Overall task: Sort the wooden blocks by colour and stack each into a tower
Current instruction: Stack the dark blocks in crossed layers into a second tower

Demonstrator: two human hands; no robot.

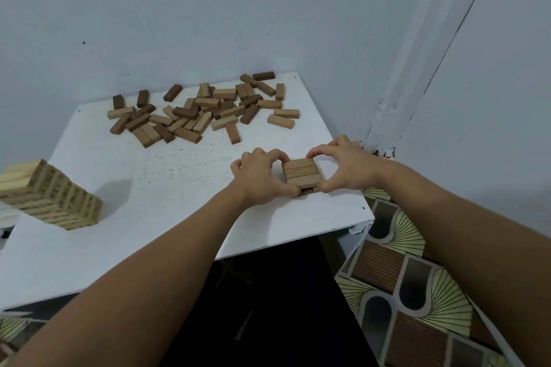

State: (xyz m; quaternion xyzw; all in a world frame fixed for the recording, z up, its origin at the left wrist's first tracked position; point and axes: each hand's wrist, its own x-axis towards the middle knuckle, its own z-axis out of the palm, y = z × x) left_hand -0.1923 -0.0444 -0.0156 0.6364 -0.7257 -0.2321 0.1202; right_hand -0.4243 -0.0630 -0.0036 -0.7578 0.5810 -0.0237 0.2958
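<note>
Two hands frame a low stack (pixel 301 175) of mid-brown blocks near the table's (pixel 167 188) right front edge. Left hand (pixel 260 176) curls against the stack's left side, thumb and fingers pinching its corners; right hand (pixel 343 166) does the same on the right side. Three blocks lie side by side on top, with a lower layer showing beneath. Farther back, a loose pile (pixel 202 112) of light, mid and dark blocks is scattered. At far left stands a pale tower (pixel 56 198).

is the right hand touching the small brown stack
Touching. The head view shows the right hand with fingertips on the far corner and thumb on the near corner of the small stack.
</note>
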